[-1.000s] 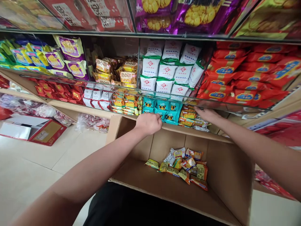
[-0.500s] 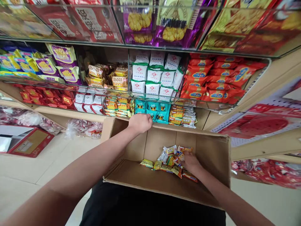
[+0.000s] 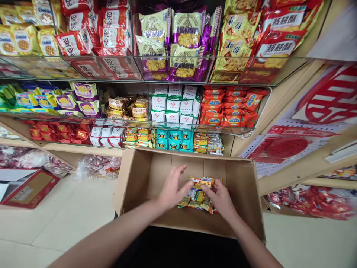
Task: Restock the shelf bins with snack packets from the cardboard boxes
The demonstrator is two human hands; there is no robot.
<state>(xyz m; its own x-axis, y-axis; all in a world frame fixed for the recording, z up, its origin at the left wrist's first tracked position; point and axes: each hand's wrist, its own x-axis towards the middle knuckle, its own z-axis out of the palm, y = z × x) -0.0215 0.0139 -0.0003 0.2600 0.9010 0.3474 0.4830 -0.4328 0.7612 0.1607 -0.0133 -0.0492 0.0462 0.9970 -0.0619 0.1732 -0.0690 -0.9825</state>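
An open cardboard box rests in front of me below the shelves. In its bottom lies a small heap of snack packets in yellow, orange and silver. Both my hands are down inside the box. My left hand hovers over the heap with fingers spread, its thumb touching an orange packet. My right hand pinches that same orange packet from the right and lifts it just above the heap.
Glass shelves packed with snack packs rise right behind the box. A red and tan carton lies on the tiled floor at left, next to clear bags of sweets. A wooden shelf end stands to the right.
My left hand let go of the box's far rim and came down into the box. My right hand gathered an orange packet from the heap. The view tilted up.
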